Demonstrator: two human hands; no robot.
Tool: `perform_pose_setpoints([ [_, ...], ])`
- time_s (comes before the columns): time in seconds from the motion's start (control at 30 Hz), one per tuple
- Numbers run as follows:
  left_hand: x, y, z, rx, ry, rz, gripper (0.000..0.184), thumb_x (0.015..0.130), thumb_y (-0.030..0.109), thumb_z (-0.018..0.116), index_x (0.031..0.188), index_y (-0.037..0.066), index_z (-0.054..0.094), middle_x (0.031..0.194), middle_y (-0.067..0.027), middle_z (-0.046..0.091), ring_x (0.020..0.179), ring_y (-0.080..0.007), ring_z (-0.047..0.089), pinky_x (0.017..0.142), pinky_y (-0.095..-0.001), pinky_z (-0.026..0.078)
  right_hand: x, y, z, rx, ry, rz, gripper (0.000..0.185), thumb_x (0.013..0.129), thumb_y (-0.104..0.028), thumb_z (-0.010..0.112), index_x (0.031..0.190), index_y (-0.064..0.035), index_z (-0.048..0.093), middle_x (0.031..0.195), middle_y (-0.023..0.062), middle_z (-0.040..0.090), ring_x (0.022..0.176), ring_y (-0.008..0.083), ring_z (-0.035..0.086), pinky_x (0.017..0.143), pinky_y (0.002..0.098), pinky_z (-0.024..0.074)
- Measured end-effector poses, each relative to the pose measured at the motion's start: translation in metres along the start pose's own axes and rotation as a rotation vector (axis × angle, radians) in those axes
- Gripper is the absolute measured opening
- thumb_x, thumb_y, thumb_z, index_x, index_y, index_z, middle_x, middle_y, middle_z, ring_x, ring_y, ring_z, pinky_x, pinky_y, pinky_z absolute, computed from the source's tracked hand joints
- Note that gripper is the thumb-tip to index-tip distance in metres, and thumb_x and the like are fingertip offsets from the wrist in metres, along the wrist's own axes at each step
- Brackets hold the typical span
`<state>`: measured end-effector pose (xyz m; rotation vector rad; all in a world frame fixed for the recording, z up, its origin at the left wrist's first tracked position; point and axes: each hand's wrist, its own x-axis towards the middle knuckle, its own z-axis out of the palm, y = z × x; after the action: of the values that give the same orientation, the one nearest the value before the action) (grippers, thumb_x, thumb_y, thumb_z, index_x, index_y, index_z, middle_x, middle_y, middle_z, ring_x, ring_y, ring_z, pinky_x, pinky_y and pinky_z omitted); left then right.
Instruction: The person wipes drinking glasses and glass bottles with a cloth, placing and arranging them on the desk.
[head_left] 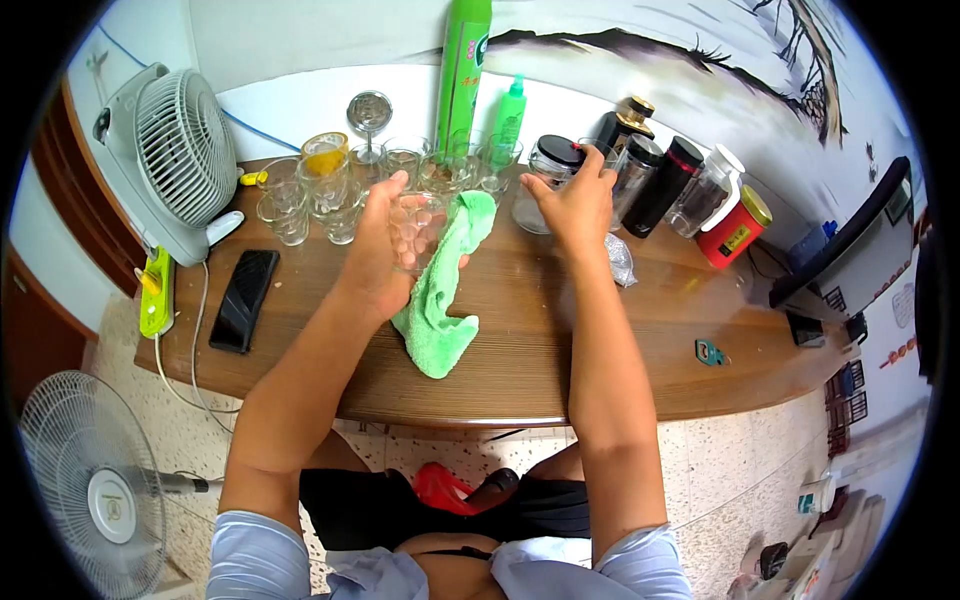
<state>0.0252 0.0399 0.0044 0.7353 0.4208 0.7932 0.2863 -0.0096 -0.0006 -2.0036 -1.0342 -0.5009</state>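
Observation:
My left hand is closed around a clear drinking glass, tilted above the table. A green towel hangs from the same hand, against the glass. My right hand is at a glass jar with a black lid, thumb and forefinger spread apart in front of it. Whether its fingertips touch the jar is unclear, and its other fingers are partly hidden. Several clear glass mugs stand left of my left hand, and more glasses stand behind it.
Along the back stand a green spray can, a green bottle, a black flask, a white-handled jug and a red tin. A phone, power strip and fan are left. A bottle opener lies right.

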Motion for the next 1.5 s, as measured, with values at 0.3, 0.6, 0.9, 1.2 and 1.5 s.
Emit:
perform_pose_setpoints([
  [0.3, 0.008, -0.005, -0.005, -0.116, 0.031, 0.036, 0.058, 0.099, 0.06, 0.061, 0.122, 0.006, 0.055, 0.113, -0.0141, 0.066, 0.103, -0.0308, 0.069, 0.088, -0.0521, 0.059, -0.015, -0.061, -0.051, 0.248, -0.178, -0.157, 0.09, 0.089, -0.045, 0.083, 0.149, 0.0106, 0.047, 0.126, 0.0339, 0.059, 0.11, 0.0475, 0.066, 0.097, 0.0489, 0.0549],
  [0.6, 0.015, 0.008, -0.015, -0.202, 0.207, 0.244, 0.056, 0.103, 0.057, 0.058, 0.13, 0.009, 0.053, 0.109, -0.006, 0.063, 0.098, -0.02, 0.061, 0.087, -0.0347, 0.051, -0.09, -0.12, -0.02, 0.524, -0.581, -0.411, 0.082, 0.091, -0.023, 0.083, 0.153, 0.0119, 0.042, 0.137, 0.0383, 0.06, 0.122, 0.0477, 0.065, 0.101, 0.0465, 0.0526],
  [0.9, 0.016, 0.005, -0.024, 0.061, 0.307, 0.045, 0.049, 0.108, 0.058, 0.047, 0.13, 0.015, 0.058, 0.119, -0.0085, 0.07, 0.109, -0.025, 0.061, 0.088, -0.0469, 0.048, -0.057, -0.096, -0.033, 0.561, -0.689, -0.469, 0.03, 0.092, -0.025, 0.081, 0.111, -0.0016, 0.076, 0.096, 0.0268, 0.074, 0.092, 0.0474, 0.071, 0.08, 0.0473, 0.0569],
  [1.2, 0.006, -0.001, -0.009, -0.219, 0.021, 0.05, 0.072, 0.101, 0.068, 0.052, 0.133, 0.003, 0.051, 0.117, -0.0143, 0.067, 0.114, -0.0288, 0.067, 0.1, -0.0474, 0.056, -0.104, -0.135, -0.005, 0.555, -0.073, -0.663, 0.033, 0.103, -0.016, 0.067, 0.112, 0.0099, 0.05, 0.126, 0.041, 0.052, 0.114, 0.0558, 0.057, 0.098, 0.0594, 0.0479],
  [1.5, -0.003, -0.023, 0.003, -0.021, 0.08, 0.116, 0.053, 0.103, 0.057, 0.051, 0.111, 0.006, 0.065, 0.097, -0.005, 0.071, 0.086, -0.0134, 0.068, 0.076, -0.0323, 0.055, -0.072, -0.11, -0.003, 0.775, -0.258, -0.023, 0.038, 0.115, -0.033, 0.05, 0.101, 0.0008, 0.06, 0.094, 0.02, 0.076, 0.089, 0.0352, 0.075, 0.079, 0.0465, 0.0563],
])
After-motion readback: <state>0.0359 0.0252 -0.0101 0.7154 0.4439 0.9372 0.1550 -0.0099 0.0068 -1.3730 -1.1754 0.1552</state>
